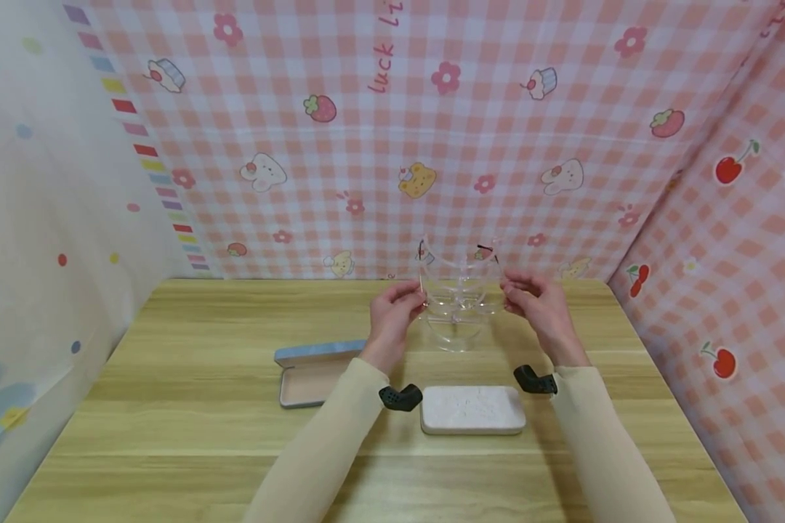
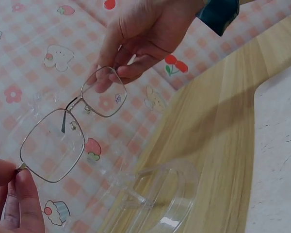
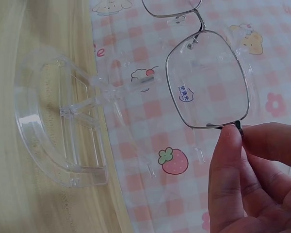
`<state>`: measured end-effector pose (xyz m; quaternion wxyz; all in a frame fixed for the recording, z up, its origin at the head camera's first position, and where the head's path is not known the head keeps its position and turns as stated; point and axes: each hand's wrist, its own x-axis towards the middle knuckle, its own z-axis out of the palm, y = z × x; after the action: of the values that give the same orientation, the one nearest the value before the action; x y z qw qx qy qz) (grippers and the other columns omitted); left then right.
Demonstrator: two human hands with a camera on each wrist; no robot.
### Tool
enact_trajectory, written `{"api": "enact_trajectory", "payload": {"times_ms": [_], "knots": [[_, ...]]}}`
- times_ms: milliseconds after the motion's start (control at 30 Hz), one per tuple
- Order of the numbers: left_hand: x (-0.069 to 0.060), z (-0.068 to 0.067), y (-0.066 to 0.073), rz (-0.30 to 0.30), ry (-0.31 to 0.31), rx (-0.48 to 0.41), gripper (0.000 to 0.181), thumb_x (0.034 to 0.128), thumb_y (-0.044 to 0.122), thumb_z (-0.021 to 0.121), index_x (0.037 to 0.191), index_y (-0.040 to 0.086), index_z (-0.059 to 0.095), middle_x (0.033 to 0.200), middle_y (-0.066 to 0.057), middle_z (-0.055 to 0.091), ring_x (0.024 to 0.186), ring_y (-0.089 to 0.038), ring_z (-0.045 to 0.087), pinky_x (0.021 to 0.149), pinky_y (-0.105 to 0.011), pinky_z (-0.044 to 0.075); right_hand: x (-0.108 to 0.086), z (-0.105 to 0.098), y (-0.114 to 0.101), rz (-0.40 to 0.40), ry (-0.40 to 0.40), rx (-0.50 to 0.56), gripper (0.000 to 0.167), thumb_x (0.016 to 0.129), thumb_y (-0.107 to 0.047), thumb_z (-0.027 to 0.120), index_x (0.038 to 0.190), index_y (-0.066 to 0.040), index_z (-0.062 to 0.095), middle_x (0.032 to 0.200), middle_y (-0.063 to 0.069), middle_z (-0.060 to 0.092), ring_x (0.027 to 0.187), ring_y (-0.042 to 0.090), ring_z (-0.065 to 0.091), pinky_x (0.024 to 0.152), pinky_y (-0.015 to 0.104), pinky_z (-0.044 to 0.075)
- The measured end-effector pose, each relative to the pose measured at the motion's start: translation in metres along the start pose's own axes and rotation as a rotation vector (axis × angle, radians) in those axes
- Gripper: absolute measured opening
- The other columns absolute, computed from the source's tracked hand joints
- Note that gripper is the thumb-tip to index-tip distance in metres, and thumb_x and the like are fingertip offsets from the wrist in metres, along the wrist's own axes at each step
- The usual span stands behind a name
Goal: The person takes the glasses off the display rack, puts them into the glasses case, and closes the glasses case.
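The left hand (image 1: 391, 319) pinches one outer corner of the eyeglasses (image 2: 75, 102) between thumb and fingers. The right hand (image 1: 541, 316) pinches the opposite outer corner in the same manner. Both hands are therefore grasping the eyeglasses, one at each side.

The eyeglasses have a thin metal frame, clear lenses and dark temple tips. The temples extend away from the person. A small printed mark (image 3: 186, 94) in blue is located on the lens nearest the right hand. The eyeglasses are held up off the bench (image 1: 170, 443), at the clear display stand (image 1: 458, 340); contact between the two cannot be determined. The stand is transparent, with a curved base on the bench and several curved tiers above it.

A black device (image 1: 400, 398) is located at the left wrist; a second black unit (image 1: 535, 380) is located at the right wrist. Both arms wear cream sleeves (image 1: 327, 450).

A closed white case (image 1: 473, 409) lies flat between the forearms, on the person's side of the stand. An open case (image 1: 304, 385) with a blue lid and beige lining lies to the left, partly covered by the left arm; its lid is raised along the far edge.

Beyond the bench hangs a pink checked cloth (image 1: 379, 145) with printed figures.
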<state>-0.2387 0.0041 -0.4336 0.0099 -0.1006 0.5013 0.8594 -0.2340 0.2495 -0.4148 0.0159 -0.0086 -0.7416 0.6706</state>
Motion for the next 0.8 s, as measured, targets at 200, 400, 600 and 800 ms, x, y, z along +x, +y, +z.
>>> {"api": "enact_trajectory", "payload": {"times_ms": [200,400,600,800], "knots": [[-0.011,-0.003,0.002,-0.031,-0.022,0.011,0.027,0.0918,-0.012,0.067,0.118,-0.009,0.066,0.106,-0.017,0.071,0.085,-0.015,0.068,0.082,-0.025,0.060,-0.010,0.000,0.001,0.010,0.013,0.010,0.040,0.103,-0.003,0.060,0.141,0.006,0.054,0.114,0.008,0.065,0.087,0.009,0.067,0.080,0.021,0.060],[-0.021,-0.010,0.000,-0.036,-0.047,0.020,0.028,0.0921,-0.013,0.067,0.120,-0.008,0.066,0.103,-0.012,0.071,0.086,-0.015,0.069,0.083,-0.026,0.061,-0.023,0.000,0.001,0.019,0.014,-0.024,0.041,0.104,-0.005,0.060,0.142,0.008,0.052,0.116,0.007,0.064,0.089,0.009,0.067,0.081,0.022,0.060],[-0.031,-0.018,-0.001,-0.036,-0.082,0.044,0.034,0.0916,-0.014,0.065,0.125,-0.009,0.063,0.105,-0.014,0.070,0.088,-0.015,0.069,0.082,-0.025,0.061,-0.035,0.001,0.003,0.011,0.007,-0.053,0.040,0.104,-0.005,0.059,0.141,0.006,0.054,0.114,0.005,0.065,0.090,0.010,0.067,0.082,0.024,0.060],[-0.039,-0.025,-0.001,-0.021,-0.116,0.093,0.034,0.0919,-0.014,0.066,0.125,-0.007,0.064,0.108,-0.017,0.069,0.094,-0.019,0.070,0.084,-0.027,0.061,-0.046,0.003,0.004,0.002,0.002,-0.059,0.040,0.103,-0.005,0.061,0.141,0.007,0.053,0.112,0.007,0.064,0.089,0.010,0.067,0.081,0.024,0.061]]}}
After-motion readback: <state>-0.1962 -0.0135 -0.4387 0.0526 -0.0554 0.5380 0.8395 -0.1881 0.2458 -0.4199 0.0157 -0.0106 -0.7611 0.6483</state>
